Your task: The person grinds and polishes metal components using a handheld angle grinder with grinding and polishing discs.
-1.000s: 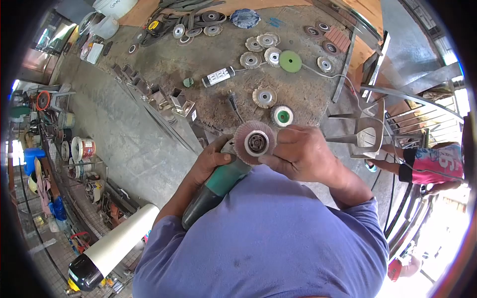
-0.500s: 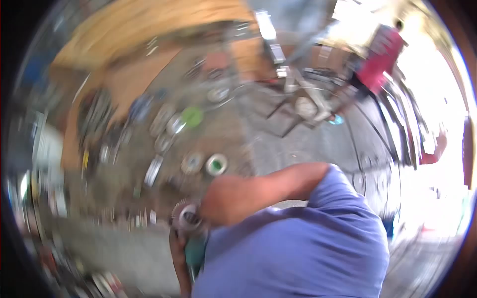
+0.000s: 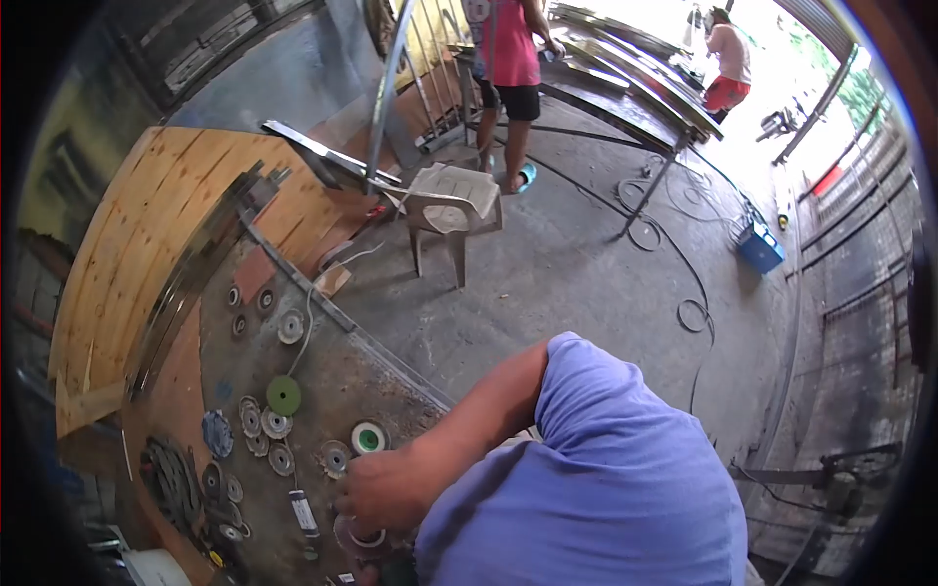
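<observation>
My right hand (image 3: 379,493) reaches down from the lavender sleeve, its fingers curled over the round disc (image 3: 348,537) at the head of an angle grinder. A dark teal part of the angle grinder (image 3: 399,568) shows at the bottom edge, beside my shirt. Of my left hand (image 3: 367,576) only a sliver appears there, against the tool; its fingers are mostly hidden. Close to my right hand lie a white-rimmed disc with a green centre (image 3: 369,439) and a grey disc (image 3: 335,457). A labelled tube-like piece (image 3: 304,514) lies to their left.
Several grinding discs (image 3: 252,418) and a green disc (image 3: 283,396) lie on the worktop. A plastic chair (image 3: 451,200) stands beyond it. One person in a pink shirt (image 3: 510,49) stands by metal lengths (image 3: 625,83); another person (image 3: 731,63) is farther back. Cables and a blue box (image 3: 759,248) are on the floor.
The view has swung and sharpened, with more of the floor and people showing. My right hand and the grinder sit lower in the picture; my left hand is now almost out of sight.
</observation>
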{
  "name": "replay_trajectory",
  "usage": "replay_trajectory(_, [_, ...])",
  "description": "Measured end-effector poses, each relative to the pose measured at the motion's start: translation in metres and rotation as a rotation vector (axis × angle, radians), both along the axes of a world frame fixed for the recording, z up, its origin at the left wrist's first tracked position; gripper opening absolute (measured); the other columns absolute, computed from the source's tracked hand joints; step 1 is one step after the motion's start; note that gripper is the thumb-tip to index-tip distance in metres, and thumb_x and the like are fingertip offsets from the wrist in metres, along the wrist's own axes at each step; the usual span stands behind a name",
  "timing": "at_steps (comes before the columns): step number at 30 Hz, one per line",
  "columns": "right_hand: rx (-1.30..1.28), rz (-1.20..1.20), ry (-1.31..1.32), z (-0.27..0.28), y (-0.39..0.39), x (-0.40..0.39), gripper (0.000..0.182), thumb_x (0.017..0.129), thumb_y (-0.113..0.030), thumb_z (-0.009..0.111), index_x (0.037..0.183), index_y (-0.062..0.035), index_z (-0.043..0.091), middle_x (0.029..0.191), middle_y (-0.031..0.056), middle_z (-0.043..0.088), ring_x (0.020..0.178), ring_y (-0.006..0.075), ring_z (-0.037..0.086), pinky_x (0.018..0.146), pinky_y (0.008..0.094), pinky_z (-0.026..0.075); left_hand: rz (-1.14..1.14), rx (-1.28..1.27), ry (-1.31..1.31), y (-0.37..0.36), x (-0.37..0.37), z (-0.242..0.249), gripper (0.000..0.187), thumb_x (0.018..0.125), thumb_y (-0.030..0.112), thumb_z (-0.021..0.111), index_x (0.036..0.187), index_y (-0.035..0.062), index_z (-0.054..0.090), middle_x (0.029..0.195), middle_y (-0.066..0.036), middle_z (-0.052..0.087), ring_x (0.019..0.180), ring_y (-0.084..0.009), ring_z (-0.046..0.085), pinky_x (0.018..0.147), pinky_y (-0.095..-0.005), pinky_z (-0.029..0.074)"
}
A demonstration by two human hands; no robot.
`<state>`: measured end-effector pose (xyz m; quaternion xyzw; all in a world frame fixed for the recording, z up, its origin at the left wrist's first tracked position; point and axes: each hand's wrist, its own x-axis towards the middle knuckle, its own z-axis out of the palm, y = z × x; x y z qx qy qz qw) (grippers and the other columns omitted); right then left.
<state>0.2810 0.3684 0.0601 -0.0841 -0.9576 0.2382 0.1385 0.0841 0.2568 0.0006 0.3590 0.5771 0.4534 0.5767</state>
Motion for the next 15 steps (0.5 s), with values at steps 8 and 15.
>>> replay_trajectory(8, [-0.42,-0.446,0.042,-0.051,-0.041,0.005,0.067,0.083,-0.037,0.072,0.141,-0.0125,0.048,0.109,0.0208,0.065,0.089,0.0414,0.07,0.072,0.0518,0.056,-0.236,-0.168,0.149,-0.006,-0.046,0.013,0.088,0.071,0.04,0.078,0.144,-0.0005,0.05,0.131,-0.016,0.061,0.119,-0.0272,0.063,0.097,-0.0397,0.054])
replay_trajectory(15, [-0.177,-0.287,0.045,-0.004,-0.009,0.034,0.051,0.083,-0.047,0.076,0.121,-0.0139,0.069,0.111,0.0158,0.071,0.101,0.0405,0.07,0.089,0.0485,0.056,-0.147,-0.072,-0.082,-0.02,-0.049,-0.003,0.093,0.071,0.038,0.084,0.146,-0.0007,0.047,0.134,-0.014,0.061,0.121,-0.0242,0.06,0.106,-0.0374,0.047])
